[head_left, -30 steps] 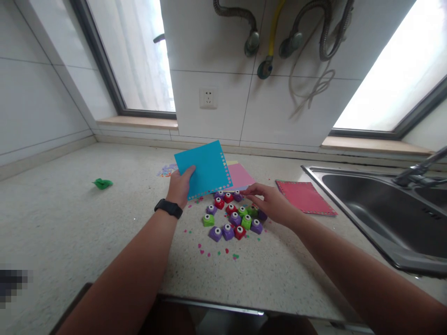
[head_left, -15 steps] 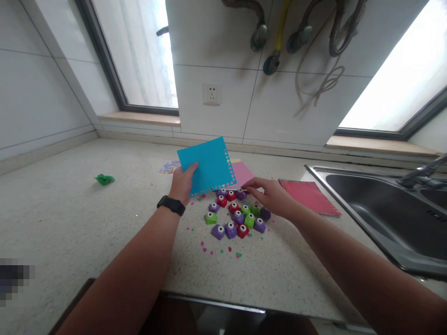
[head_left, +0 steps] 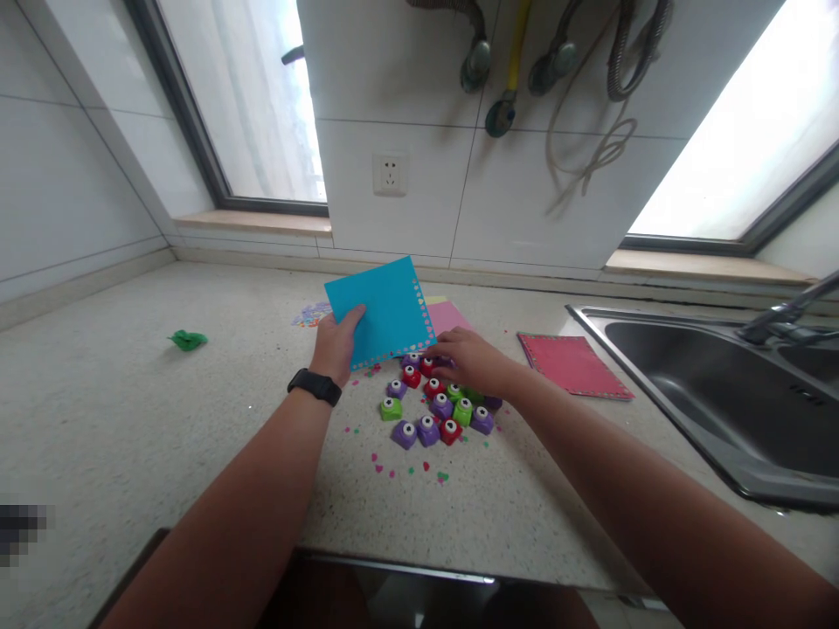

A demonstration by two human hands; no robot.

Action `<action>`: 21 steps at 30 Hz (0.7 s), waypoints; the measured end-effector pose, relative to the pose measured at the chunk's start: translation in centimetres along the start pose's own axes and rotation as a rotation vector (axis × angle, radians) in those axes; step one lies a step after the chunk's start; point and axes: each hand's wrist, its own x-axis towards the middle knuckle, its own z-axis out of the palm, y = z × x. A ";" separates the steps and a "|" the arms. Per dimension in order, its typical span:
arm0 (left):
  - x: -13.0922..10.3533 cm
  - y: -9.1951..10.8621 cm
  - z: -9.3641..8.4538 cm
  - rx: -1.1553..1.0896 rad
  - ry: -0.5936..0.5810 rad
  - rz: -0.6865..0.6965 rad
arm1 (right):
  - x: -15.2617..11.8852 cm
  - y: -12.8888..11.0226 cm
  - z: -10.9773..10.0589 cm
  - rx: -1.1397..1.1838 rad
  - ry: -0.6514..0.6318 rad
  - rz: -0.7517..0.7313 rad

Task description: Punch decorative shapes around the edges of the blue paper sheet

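Observation:
My left hand (head_left: pixel 336 342) grips a blue sheet of paper (head_left: pixel 386 310) by its left side, thumb on top and the other fingers hidden behind. Small cut-out shapes run along the sheet's right and lower edges. At the sheet's lower right corner is my right hand (head_left: pixel 473 360), its fingers bent and apart above the craft punches; whether the fingertips touch the paper or a punch is unclear. A red punch (head_left: pixel 428 367) sits just under them. More purple, green and red punches, such as a green punch (head_left: pixel 391 408), stand clustered on the counter below.
Pink paper (head_left: pixel 448 314) lies behind the blue sheet. To the right, a red sheet stack (head_left: pixel 577 365) rests beside the steel sink (head_left: pixel 662 384). Paper bits (head_left: pixel 378 469) are scattered in front of the punches. A green crumpled piece (head_left: pixel 188 340) lies left on the counter (head_left: pixel 216 419).
My right hand has moved left, from above the punches' right side to the blue sheet's lower right corner. My left hand still holds the sheet. The whole view has shifted slightly.

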 end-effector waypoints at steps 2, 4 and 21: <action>0.0 0.0 -0.1 0.000 0.005 -0.002 | 0.2 0.0 0.1 0.009 -0.021 -0.001; 0.0 0.0 -0.1 0.001 0.005 -0.006 | 0.1 0.2 0.1 0.043 -0.022 0.004; -3.0 2.4 1.4 0.191 -0.185 -0.082 | -6.5 -0.1 -1.0 1.394 0.567 0.293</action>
